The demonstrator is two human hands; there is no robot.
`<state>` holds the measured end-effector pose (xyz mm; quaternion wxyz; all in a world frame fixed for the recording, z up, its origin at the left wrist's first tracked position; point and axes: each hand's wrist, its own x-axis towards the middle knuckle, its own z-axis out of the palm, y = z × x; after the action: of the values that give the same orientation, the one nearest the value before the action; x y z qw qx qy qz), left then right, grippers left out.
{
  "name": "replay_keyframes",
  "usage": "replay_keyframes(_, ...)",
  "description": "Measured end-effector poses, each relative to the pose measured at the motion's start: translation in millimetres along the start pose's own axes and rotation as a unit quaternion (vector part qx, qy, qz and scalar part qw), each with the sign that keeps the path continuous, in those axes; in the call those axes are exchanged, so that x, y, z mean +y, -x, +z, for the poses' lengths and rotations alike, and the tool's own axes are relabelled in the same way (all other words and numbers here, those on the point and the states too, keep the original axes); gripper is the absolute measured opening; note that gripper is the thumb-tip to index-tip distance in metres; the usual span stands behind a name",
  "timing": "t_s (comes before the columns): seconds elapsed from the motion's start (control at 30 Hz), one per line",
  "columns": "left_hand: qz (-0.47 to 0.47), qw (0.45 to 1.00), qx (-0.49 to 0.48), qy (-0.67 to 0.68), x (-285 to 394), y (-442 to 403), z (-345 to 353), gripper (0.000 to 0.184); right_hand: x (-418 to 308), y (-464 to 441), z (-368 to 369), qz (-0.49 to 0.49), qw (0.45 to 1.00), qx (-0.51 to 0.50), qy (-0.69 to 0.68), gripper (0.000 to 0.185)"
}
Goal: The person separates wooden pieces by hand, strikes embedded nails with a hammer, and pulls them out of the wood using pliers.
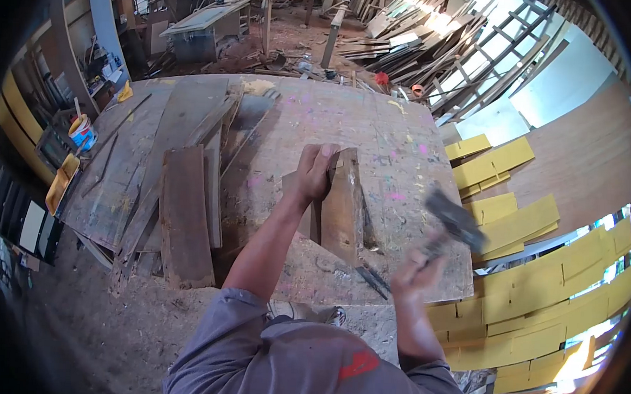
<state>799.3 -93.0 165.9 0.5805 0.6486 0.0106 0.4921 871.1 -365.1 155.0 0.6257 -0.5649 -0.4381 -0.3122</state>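
My left hand (315,170) is closed around the top end of a wooden board (342,209), which stands on its edge on the worktable. My right hand (419,270) grips a hammer (457,219), raised to the right of the board and smeared by motion. The hammer's dark head points up and away from the board. Between the board's near end and my right hand lies a dark narrow bar (373,282) on the tabletop; its exact kind is unclear.
The paint-spotted worktable (298,115) spreads ahead. Several old planks (188,216) lean and lie along its left side. Yellow boards (522,297) are laid out on the right. A white bucket (83,133) stands left; a ladder (501,47) and scrap wood lie behind.
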Motion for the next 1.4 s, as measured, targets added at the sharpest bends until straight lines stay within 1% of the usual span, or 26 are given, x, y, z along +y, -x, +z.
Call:
replay_keyframes(0.07,0.004,1.000,-0.020,0.001,1,-2,0,0.061,-27,-20,7,0.033,0.978,-0.148,0.145,0.034)
replay_keyframes(0.13,0.001,1.000,-0.025,0.003,4,0,3,0.061,-42,-35,19,0.180,0.957,-0.205,0.097,0.034)
replay_keyframes(0.17,0.002,1.000,-0.013,0.003,6,1,5,0.061,-27,-25,9,0.100,0.968,-0.185,0.138,0.033)
replay_keyframes(0.2,0.000,1.000,0.001,0.003,8,5,3,0.061,-18,-12,3,0.110,0.982,-0.131,0.073,0.032)
replay_keyframes(0.23,0.012,0.999,-0.017,-0.024,4,2,-3,0.061,-14,1,-2,0.124,0.989,-0.076,0.011,0.031)
replay_keyframes(0.27,-0.005,1.000,-0.013,-0.010,3,6,-5,0.062,-11,10,-7,0.137,0.989,-0.017,-0.049,0.030)
replay_keyframes(0.3,-0.020,1.000,-0.010,0.006,3,6,-4,0.062,-15,-6,6,-0.007,1.000,-0.011,-0.025,0.029)
replay_keyframes(0.33,-0.033,0.999,-0.011,0.023,4,5,-1,0.063,-24,-15,10,0.051,0.993,-0.103,0.023,0.029)
replay_keyframes(0.37,-0.026,0.999,-0.010,0.019,4,2,0,0.063,-34,-22,12,0.111,0.973,-0.191,0.071,0.029)
replay_keyframes(0.4,-0.021,1.000,-0.010,0.013,4,1,-2,0.063,-39,-25,14,0.174,0.938,-0.277,0.118,0.029)
replay_keyframes(0.53,0.030,0.999,0.006,-0.029,3,0,-9,0.064,-31,-13,4,0.100,0.989,-0.097,0.056,0.033)
replay_keyframes(0.57,0.029,0.999,0.002,-0.025,1,1,-12,0.064,-28,-10,6,0.082,0.996,-0.039,-0.021,0.036)
replay_keyframes(0.6,0.028,0.999,-0.003,-0.020,2,-1,-12,0.064,-28,-13,8,0.058,0.993,-0.095,0.032,0.036)
replay_keyframes(0.67,0.020,1.000,-0.009,-0.015,5,-1,-6,0.064,-28,-18,8,0.010,0.970,-0.197,0.142,0.036)
replay_keyframes(0.73,0.006,1.000,-0.010,-0.018,11,1,-1,0.064,-38,-25,0,0.050,0.971,-0.192,0.130,0.037)
replay_keyframes(0.8,0.023,0.999,0.011,-0.036,5,1,3,0.064,-40,-37,0,0.077,0.972,-0.193,0.109,0.037)
replay_keyframes(0.83,0.026,0.998,0.028,-0.047,3,6,2,0.063,-37,-29,-13,0.067,0.977,-0.159,0.123,0.036)
replay_keyframes(0.9,0.007,1.000,-0.004,-0.015,2,6,-2,0.062,-34,-27,-6,0.019,0.983,-0.139,0.122,0.035)
replay_keyframes(0.93,0.001,1.000,-0.023,0.004,3,4,1,0.062,-34,-32,-4,0.035,0.972,-0.193,0.129,0.035)
replay_keyframes(0.97,0.005,1.000,-0.019,0.004,3,4,5,0.062,-34,-36,-2,0.050,0.958,-0.246,0.137,0.034)
replay_keyframes(1.07,0.018,1.000,-0.011,-0.006,5,-1,9,0.063,-54,-56,-1,0.104,0.959,-0.246,0.096,0.033)
replay_keyframes(1.1,0.016,1.000,-0.011,-0.012,7,0,9,0.063,-53,-52,-8,0.116,0.961,-0.230,0.103,0.033)
replay_keyframes(1.2,0.010,1.000,-0.012,-0.002,4,8,11,0.063,-52,-50,-17,0.100,0.974,-0.178,0.098,0.035)
replay_keyframes(1.3,0.001,1.000,-0.019,0.019,1,4,14,0.063,-48,-63,-17,0.098,0.943,-0.288,0.136,0.036)
replay_keyframes(1.33,-0.009,0.999,-0.019,0.026,-1,5,14,0.063,-51,-65,-17,0.095,0.952,-0.261,0.128,0.036)
replay_keyframes(1.4,-0.022,0.999,-0.041,-0.007,-5,5,7,0.068,-57,-67,-17,0.093,0.966,-0.213,0.112,0.035)
